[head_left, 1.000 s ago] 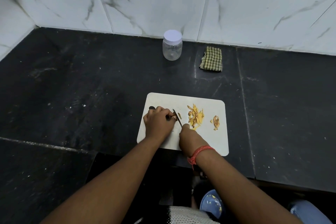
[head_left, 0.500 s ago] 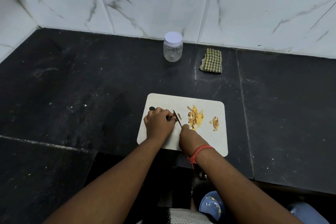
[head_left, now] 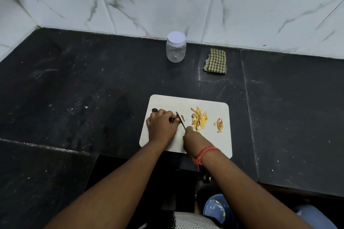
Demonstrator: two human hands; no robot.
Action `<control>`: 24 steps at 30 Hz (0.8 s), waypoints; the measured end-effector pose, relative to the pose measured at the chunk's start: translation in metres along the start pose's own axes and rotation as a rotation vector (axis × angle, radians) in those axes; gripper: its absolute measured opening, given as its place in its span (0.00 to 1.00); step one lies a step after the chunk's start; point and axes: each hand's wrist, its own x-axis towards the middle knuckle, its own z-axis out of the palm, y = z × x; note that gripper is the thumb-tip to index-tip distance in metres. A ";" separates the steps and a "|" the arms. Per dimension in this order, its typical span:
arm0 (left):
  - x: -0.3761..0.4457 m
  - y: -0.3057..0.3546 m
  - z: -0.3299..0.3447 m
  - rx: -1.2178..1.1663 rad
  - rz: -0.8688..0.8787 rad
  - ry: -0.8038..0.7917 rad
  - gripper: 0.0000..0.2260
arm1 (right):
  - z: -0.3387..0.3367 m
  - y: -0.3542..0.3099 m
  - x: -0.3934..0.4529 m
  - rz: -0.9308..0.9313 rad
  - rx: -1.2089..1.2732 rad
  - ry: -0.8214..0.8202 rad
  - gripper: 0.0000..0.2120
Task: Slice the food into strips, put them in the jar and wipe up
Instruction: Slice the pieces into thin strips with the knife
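Both hands are down on the white cutting board [head_left: 204,106], which sits on the black counter [head_left: 74,89]. The right hand [head_left: 193,138] has its fingers curled round the knife [head_left: 181,119], whose blade points away from the person and a touch left, its long axis running along the board's short side. The left hand [head_left: 161,126] is bunched just left of the blade, fingertips pinching a small piece that can barely be seen. The yellow strips [head_left: 198,118] lie right of the blade, mostly lengthwise front to back, with a peel scrap [head_left: 219,124] further right. Beyond the board stand the lidded clear jar [head_left: 176,47] and, on its right, a checked cloth [head_left: 215,61]. No writing is readable anywhere.
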 end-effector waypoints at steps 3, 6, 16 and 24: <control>-0.001 0.004 0.000 -0.002 -0.020 0.001 0.06 | -0.001 0.000 -0.002 -0.024 0.001 0.028 0.14; -0.002 0.004 0.001 0.009 -0.031 -0.006 0.06 | -0.002 -0.002 -0.007 -0.018 0.008 0.015 0.14; -0.005 0.004 0.002 0.006 -0.023 -0.002 0.07 | -0.002 0.004 -0.011 -0.039 0.101 -0.003 0.13; -0.005 0.003 0.001 0.005 -0.013 -0.015 0.06 | 0.002 0.006 -0.012 -0.042 0.075 0.013 0.12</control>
